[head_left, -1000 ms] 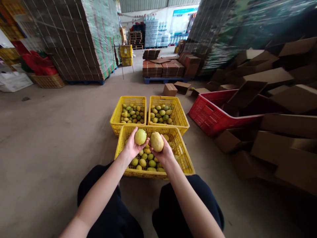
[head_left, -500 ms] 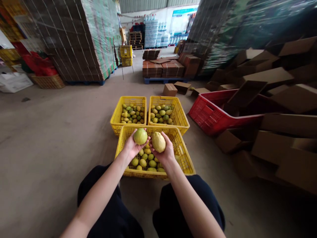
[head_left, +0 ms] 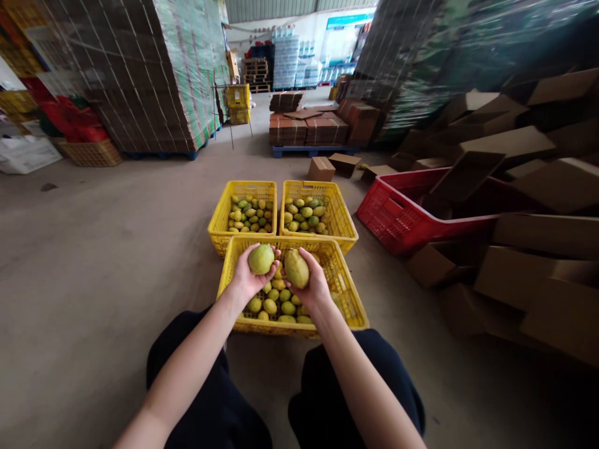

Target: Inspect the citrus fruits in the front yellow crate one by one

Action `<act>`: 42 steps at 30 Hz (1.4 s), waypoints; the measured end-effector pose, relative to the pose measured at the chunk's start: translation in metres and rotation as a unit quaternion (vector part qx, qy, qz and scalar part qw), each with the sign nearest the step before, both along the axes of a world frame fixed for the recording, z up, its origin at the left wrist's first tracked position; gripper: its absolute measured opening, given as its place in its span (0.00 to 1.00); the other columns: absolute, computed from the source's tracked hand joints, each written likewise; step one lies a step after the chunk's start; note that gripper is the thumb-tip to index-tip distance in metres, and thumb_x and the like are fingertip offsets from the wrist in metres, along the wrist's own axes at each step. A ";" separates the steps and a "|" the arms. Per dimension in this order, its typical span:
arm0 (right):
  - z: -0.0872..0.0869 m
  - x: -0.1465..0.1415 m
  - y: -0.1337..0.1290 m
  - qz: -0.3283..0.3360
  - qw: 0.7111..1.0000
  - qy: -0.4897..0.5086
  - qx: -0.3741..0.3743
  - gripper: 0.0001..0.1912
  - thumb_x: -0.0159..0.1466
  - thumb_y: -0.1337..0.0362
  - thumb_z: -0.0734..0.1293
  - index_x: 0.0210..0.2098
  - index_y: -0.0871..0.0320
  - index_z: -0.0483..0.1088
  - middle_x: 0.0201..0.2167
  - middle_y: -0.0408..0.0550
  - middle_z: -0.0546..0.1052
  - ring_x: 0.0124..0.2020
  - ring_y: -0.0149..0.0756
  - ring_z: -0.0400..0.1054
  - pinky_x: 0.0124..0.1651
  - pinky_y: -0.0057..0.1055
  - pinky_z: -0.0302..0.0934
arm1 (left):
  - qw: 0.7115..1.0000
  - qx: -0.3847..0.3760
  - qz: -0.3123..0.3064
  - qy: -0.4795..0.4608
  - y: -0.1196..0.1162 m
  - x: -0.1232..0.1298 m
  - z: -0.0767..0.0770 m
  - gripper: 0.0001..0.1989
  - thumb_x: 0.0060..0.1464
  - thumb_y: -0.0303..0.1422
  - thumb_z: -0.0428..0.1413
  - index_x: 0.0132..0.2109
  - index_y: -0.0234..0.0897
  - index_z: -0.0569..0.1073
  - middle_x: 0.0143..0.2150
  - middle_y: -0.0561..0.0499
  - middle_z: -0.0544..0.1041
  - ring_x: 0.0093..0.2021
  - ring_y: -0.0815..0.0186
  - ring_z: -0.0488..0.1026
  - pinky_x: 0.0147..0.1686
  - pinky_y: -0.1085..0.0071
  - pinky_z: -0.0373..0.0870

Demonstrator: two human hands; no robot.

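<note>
Over the near yellow crate (head_left: 344,290), my left hand (head_left: 248,277) holds a round yellow-green lemon (head_left: 261,259), its fingers curled beneath and around the far side. Beside it my right hand (head_left: 316,285) grips a larger, paler, bumpy lemon (head_left: 296,269) with the thumb along its right side. A small gap separates the two fruits. More yellow and green lemons (head_left: 270,306) lie in the crate below, partly hidden by my hands. Behind it stand two more yellow crates, the left one (head_left: 216,221) and the right one (head_left: 349,231), both with similar fruit inside.
To the right, a red crate (head_left: 388,218) holds cardboard, with a heap of cardboard boxes (head_left: 528,249) around it. Flattened cartons (head_left: 306,132) sit on a blue pallet (head_left: 313,151) ahead. Wrapped tall stacks (head_left: 187,68) rise on both sides. My knees flank the near crate.
Both lemons have shifted slightly left and turned a little in my fingers. My hands still hold them above the near crate.
</note>
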State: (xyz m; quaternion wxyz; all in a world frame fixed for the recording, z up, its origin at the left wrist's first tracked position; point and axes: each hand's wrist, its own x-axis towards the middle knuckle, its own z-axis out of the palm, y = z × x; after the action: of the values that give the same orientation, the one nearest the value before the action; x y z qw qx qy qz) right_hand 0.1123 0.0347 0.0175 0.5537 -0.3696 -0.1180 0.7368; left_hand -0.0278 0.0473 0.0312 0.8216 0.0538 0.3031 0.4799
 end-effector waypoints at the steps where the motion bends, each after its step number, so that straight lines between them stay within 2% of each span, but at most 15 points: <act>1: 0.001 0.000 -0.001 0.002 1.000 0.002 -0.005 0.09 0.58 0.59 0.65 0.28 0.59 0.67 0.18 0.44 0.73 0.16 0.35 0.68 0.11 0.25 0.54 | 1.000 -0.002 0.011 0.000 0.000 0.000 -0.001 0.13 0.57 0.32 0.46 0.38 0.28 0.73 0.32 0.42 0.76 0.27 0.67 0.74 0.24 0.75 0.73; 4: 0.005 0.002 -0.001 0.010 0.999 0.019 -0.046 0.13 0.62 0.57 0.60 0.26 0.59 0.67 0.17 0.46 0.74 0.16 0.34 0.67 0.12 0.25 0.55 | 0.999 -0.003 0.038 -0.009 0.001 0.000 -0.005 0.15 0.56 0.29 0.43 0.40 0.27 0.73 0.33 0.40 0.77 0.29 0.66 0.74 0.26 0.73 0.73; 9: 0.002 0.001 0.002 -0.020 0.994 0.027 -0.106 0.21 0.66 0.53 0.52 0.29 0.57 0.68 0.19 0.47 0.76 0.18 0.34 0.69 0.18 0.27 0.63 | 0.998 0.002 0.059 0.004 0.006 0.003 -0.012 0.14 0.58 0.30 0.44 0.42 0.29 0.72 0.31 0.44 0.77 0.29 0.65 0.75 0.27 0.73 0.74; 12: -0.002 -0.001 0.004 -0.042 0.993 0.029 -0.103 0.20 0.66 0.53 0.52 0.31 0.57 0.69 0.21 0.47 0.77 0.19 0.35 0.70 0.20 0.29 0.65 | 0.997 -0.003 0.077 0.011 0.008 0.004 -0.015 0.12 0.59 0.30 0.46 0.43 0.31 0.72 0.31 0.46 0.77 0.32 0.65 0.76 0.31 0.72 0.75; 16: -0.001 0.000 0.003 -0.048 0.995 0.035 -0.074 0.17 0.65 0.54 0.57 0.28 0.57 0.68 0.20 0.47 0.76 0.19 0.34 0.70 0.23 0.29 0.66 | 0.998 0.000 0.060 -0.030 0.006 0.002 -0.010 0.12 0.57 0.32 0.49 0.42 0.30 0.72 0.33 0.45 0.77 0.35 0.63 0.77 0.35 0.69 0.76; 18: 0.000 0.001 0.002 -0.050 0.996 0.038 -0.060 0.16 0.64 0.55 0.58 0.27 0.58 0.68 0.19 0.46 0.75 0.19 0.34 0.70 0.24 0.29 0.67 | 0.998 -0.008 0.057 -0.028 0.003 0.001 -0.005 0.11 0.55 0.33 0.50 0.39 0.30 0.73 0.31 0.46 0.77 0.33 0.64 0.76 0.34 0.68 0.75; 21: 0.001 0.002 0.000 -0.048 0.997 0.047 -0.034 0.15 0.61 0.56 0.61 0.23 0.58 0.68 0.17 0.46 0.73 0.20 0.34 0.70 0.25 0.29 0.67 | 0.997 -0.022 0.075 0.003 -0.001 0.003 0.003 0.08 0.52 0.30 0.51 0.30 0.32 0.72 0.24 0.49 0.75 0.26 0.68 0.74 0.28 0.72 0.73; 23: 0.002 0.001 -0.002 -0.041 0.998 0.045 -0.007 0.15 0.59 0.58 0.62 0.20 0.58 0.67 0.16 0.47 0.73 0.21 0.35 0.70 0.25 0.29 0.67 | 0.996 0.012 0.084 0.039 -0.003 0.006 0.005 0.10 0.51 0.30 0.51 0.24 0.32 0.71 0.21 0.50 0.73 0.23 0.69 0.72 0.25 0.74 0.70; 25: 0.002 -0.001 -0.004 -0.040 0.998 0.028 0.031 0.15 0.57 0.59 0.63 0.18 0.58 0.66 0.17 0.47 0.73 0.21 0.35 0.70 0.25 0.29 0.67 | 0.988 0.095 0.084 0.093 -0.005 0.008 0.005 0.13 0.50 0.32 0.51 0.21 0.32 0.71 0.19 0.49 0.72 0.21 0.68 0.71 0.24 0.73 0.68; 28: 0.002 -0.005 -0.007 -0.065 0.993 -0.030 0.096 0.14 0.55 0.60 0.64 0.16 0.60 0.69 0.17 0.47 0.73 0.20 0.33 0.68 0.26 0.29 0.66 | 0.952 0.229 0.098 0.177 -0.008 0.010 0.002 0.16 0.50 0.34 0.50 0.19 0.32 0.74 0.20 0.47 0.74 0.22 0.68 0.70 0.26 0.73 0.67; 30: 0.002 -0.008 -0.009 -0.090 0.984 -0.075 0.137 0.14 0.54 0.61 0.65 0.16 0.61 0.71 0.18 0.47 0.73 0.21 0.32 0.68 0.29 0.28 0.65 | 0.927 0.280 0.120 0.219 -0.011 0.011 0.000 0.17 0.51 0.34 0.49 0.20 0.32 0.75 0.20 0.47 0.75 0.24 0.67 0.71 0.29 0.73 0.67; 32: 0.001 -0.010 -0.011 -0.112 0.971 -0.113 0.178 0.13 0.54 0.61 0.65 0.17 0.61 0.72 0.20 0.47 0.74 0.23 0.32 0.68 0.32 0.28 0.64 | 0.910 0.296 0.144 0.251 -0.013 0.013 -0.002 0.18 0.51 0.33 0.49 0.19 0.33 0.76 0.21 0.47 0.75 0.25 0.66 0.72 0.33 0.72 0.68; 34: 0.000 -0.013 -0.013 -0.132 0.959 -0.142 0.208 0.12 0.53 0.62 0.66 0.16 0.59 0.73 0.20 0.46 0.75 0.25 0.32 0.68 0.34 0.27 0.64 | 0.907 0.285 0.158 0.265 -0.016 0.015 -0.003 0.17 0.51 0.32 0.50 0.18 0.34 0.75 0.22 0.47 0.75 0.27 0.65 0.73 0.36 0.72 0.68; 38: -0.004 -0.015 -0.014 -0.151 0.955 -0.148 0.207 0.11 0.53 0.64 0.66 0.16 0.59 0.72 0.21 0.45 0.74 0.26 0.32 0.67 0.34 0.27 0.62 | 0.920 0.268 0.157 0.239 -0.018 0.018 -0.007 0.16 0.51 0.31 0.51 0.18 0.37 0.74 0.23 0.49 0.76 0.34 0.62 0.75 0.39 0.70 0.67; 42: -0.007 -0.014 -0.014 -0.141 0.954 -0.143 0.221 0.11 0.54 0.65 0.65 0.17 0.58 0.72 0.21 0.44 0.75 0.26 0.31 0.67 0.34 0.28 0.62 | 0.912 0.292 0.152 0.245 -0.020 0.019 -0.008 0.15 0.50 0.32 0.51 0.19 0.37 0.74 0.25 0.49 0.77 0.35 0.61 0.75 0.38 0.70 0.67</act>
State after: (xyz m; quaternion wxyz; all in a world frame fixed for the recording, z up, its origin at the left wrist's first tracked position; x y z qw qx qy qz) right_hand 0.0978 0.0205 0.0109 0.6973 -0.3524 -0.3021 0.5462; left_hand -0.0092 0.0278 0.0230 0.5861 0.3604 0.3455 0.6381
